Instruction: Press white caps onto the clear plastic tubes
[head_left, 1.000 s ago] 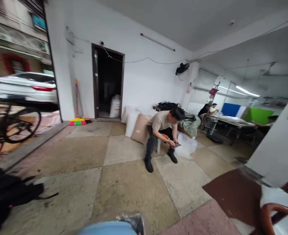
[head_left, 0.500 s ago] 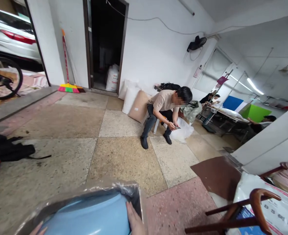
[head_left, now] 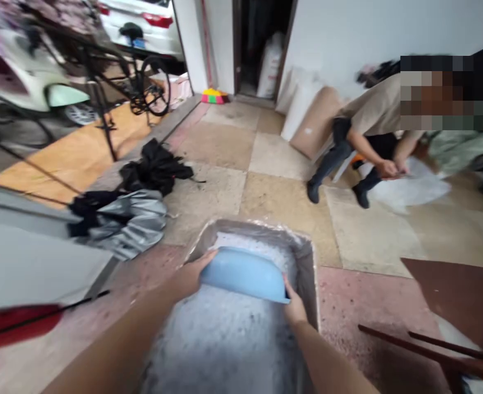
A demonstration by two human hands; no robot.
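Note:
A light blue plastic basin (head_left: 243, 273) is tilted over inside a large bin (head_left: 312, 273) lined with clear plastic film. Pale, speckled loose material (head_left: 225, 339) fills much of the bin below and around the basin; its kind is blurred. My left hand (head_left: 192, 276) grips the basin's left end, fingers on its rim. On the right end my right hand (head_left: 294, 303) is closed round the edge. The basin's mouth is turned away from view, so its inside is hidden.
A seated person (head_left: 373, 131) is beyond the bin, near upright sacks (head_left: 313, 120). Black and silver cloth (head_left: 130, 219) lies to the left, with a bicycle (head_left: 151, 87) behind. Wooden chair parts (head_left: 422, 350) stick in at lower right.
My view has swung left and down, bringing the bin's contents into sight. The basin, held in both hands, now appears farther from me and tilted within the bin.

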